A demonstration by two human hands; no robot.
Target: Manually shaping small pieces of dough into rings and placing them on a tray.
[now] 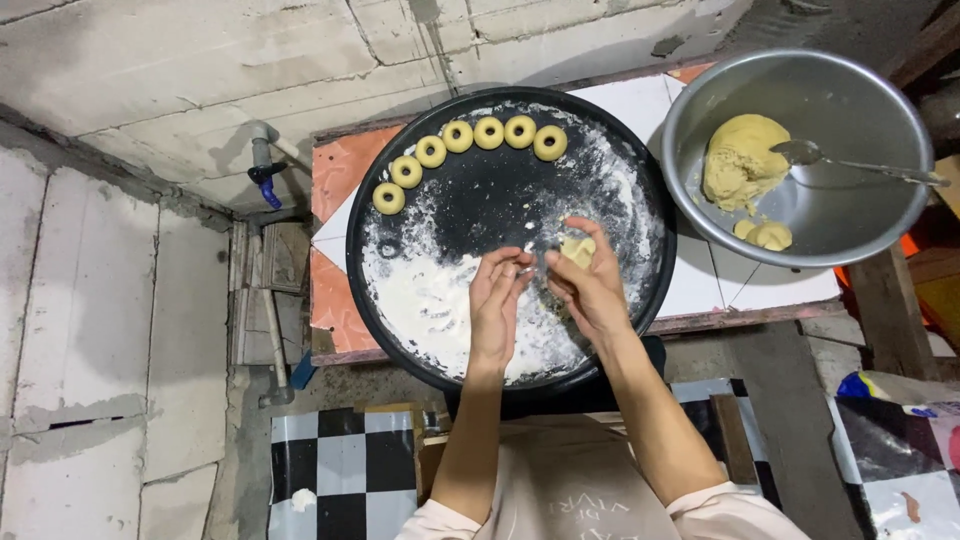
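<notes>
Head view: pale yellow dough piece [577,250] between floury hands [545,290].

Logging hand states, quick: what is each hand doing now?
Left hand: fingers pinched, empty as far as visible.
Right hand: holding a dough piece.

A blue-handled tap [265,170] on the concrete wall [150,80], checkered floor [340,465] below.

We have one view only, worn on the head, looking almost straight down from close above over both forearms onto the round black tray [640,190], with the concrete wall [200,80] along the top.
</notes>
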